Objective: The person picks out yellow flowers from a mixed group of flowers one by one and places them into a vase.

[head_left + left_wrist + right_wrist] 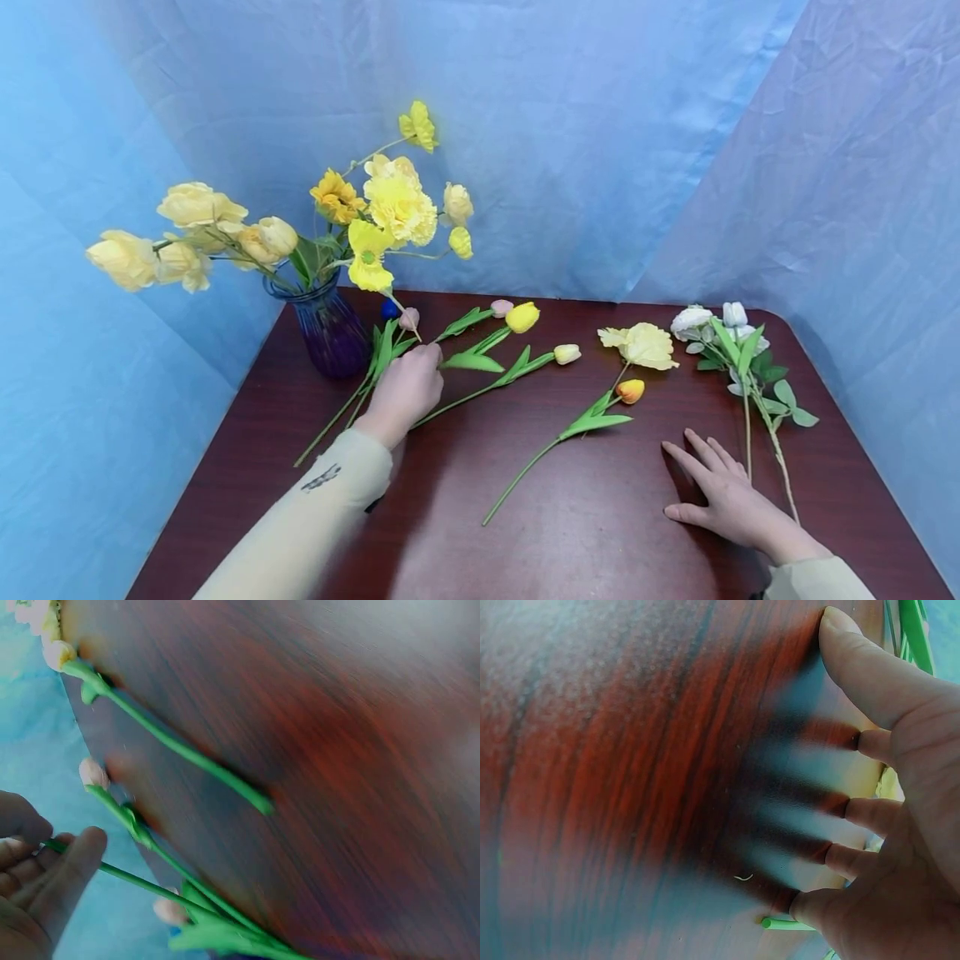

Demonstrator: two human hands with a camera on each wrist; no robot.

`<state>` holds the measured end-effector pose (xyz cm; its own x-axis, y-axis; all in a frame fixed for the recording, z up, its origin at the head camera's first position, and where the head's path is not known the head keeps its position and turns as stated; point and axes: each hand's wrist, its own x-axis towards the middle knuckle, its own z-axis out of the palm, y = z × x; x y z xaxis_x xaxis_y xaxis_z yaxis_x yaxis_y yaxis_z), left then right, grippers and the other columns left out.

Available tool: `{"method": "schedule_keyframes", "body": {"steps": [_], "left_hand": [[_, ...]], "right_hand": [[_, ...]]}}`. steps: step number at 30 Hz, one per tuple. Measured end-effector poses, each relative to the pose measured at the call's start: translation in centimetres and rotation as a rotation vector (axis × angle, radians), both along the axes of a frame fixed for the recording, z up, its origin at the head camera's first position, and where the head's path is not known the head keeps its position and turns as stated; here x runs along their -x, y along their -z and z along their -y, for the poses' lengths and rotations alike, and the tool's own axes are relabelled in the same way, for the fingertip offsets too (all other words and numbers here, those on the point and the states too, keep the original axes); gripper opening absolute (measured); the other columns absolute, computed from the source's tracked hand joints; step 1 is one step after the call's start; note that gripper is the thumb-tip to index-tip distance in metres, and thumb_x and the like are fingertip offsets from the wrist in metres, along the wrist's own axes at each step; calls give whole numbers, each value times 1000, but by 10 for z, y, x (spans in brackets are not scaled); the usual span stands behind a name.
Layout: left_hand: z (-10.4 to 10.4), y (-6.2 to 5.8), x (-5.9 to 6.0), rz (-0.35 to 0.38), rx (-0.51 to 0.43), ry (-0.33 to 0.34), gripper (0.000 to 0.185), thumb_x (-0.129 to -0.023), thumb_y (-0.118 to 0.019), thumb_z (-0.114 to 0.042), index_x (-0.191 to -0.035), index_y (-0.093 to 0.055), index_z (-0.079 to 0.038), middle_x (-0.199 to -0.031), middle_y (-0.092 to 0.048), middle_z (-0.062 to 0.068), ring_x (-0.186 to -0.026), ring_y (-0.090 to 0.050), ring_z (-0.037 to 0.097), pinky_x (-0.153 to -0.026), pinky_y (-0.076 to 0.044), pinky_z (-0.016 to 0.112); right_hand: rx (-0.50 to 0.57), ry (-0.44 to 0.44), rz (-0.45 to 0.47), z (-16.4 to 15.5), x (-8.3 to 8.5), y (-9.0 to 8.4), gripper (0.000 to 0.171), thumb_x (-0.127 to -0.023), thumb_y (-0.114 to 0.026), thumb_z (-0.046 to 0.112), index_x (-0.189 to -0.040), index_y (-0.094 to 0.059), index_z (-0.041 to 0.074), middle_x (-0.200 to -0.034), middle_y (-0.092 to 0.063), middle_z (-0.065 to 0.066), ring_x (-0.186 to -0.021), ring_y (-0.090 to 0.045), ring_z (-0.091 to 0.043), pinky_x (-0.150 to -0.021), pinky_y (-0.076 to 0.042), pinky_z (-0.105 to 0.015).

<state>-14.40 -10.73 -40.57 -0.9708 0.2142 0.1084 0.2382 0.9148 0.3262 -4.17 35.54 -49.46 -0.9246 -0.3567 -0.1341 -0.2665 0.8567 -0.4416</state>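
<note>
My left hand [411,385] lies among several tulips near the vase, and in the left wrist view its fingers [67,862] curl round a green tulip stem [135,879]. Close to it lie a yellow tulip [522,317], a pink tulip [501,307] and a cream tulip [567,353]. My right hand [723,487] rests flat on the dark wooden table [525,542], fingers [870,682] spread and holding nothing. An orange tulip [631,390] lies between the hands.
A purple glass vase [332,333] of yellow flowers stands at the back left. A pale yellow bloom [647,345] and a white rose spray [726,332] lie at the back right, its stems beside my right hand. Blue cloth [600,125] walls in the table.
</note>
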Motion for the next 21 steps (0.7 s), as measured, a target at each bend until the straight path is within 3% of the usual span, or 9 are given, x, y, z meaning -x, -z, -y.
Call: {"method": "schedule_keyframes", "body": {"steps": [5, 11, 16, 18, 21], "left_hand": [[30, -2, -20, -226, -9, 122, 14, -86, -67, 3, -95, -64, -6, -88, -66, 6, -65, -64, 27, -56, -53, 43], [65, -9, -39, -426, -108, 167, 22, -82, -71, 9, -97, -65, -5, -87, -66, 8, -64, -61, 21, -54, -53, 39], [88, -27, -44, -561, -215, 99, 27, -78, -76, 12, -100, -68, -1, -88, -68, 12, -69, -64, 22, -61, -55, 40], [94, -36, -44, -579, -281, 29, 24, -81, -76, 9, -101, -68, -2, -85, -68, 10, -69, -60, 15, -63, -52, 30], [101, -52, -43, -555, -463, -42, 16, -88, -74, 6, -103, -72, 1, -90, -74, 11, -74, -64, 2, -68, -50, 14]], "right_hand": [[0, 0, 3, 1, 0, 0, 87, -81, -82, 49, -149, -48, 7, -155, -29, -36, -136, -25, -66, -97, -26, -80], [2, -1, 5, 1, 0, 0, 87, -81, -83, 48, -149, -47, 8, -155, -29, -36, -136, -25, -66, -96, -26, -81], [7, 0, 0, 1, -1, -1, 86, -80, -83, 48, -148, -49, 7, -155, -30, -36, -136, -25, -66, -97, -26, -80], [8, 2, 3, 1, -1, -1, 86, -80, -83, 48, -148, -49, 7, -155, -30, -36, -136, -24, -66, -98, -26, -79], [4, 4, 13, 0, 0, -1, 87, -81, -83, 48, -149, -47, 8, -155, -29, -36, -136, -24, -66, -98, -25, -80]]}}
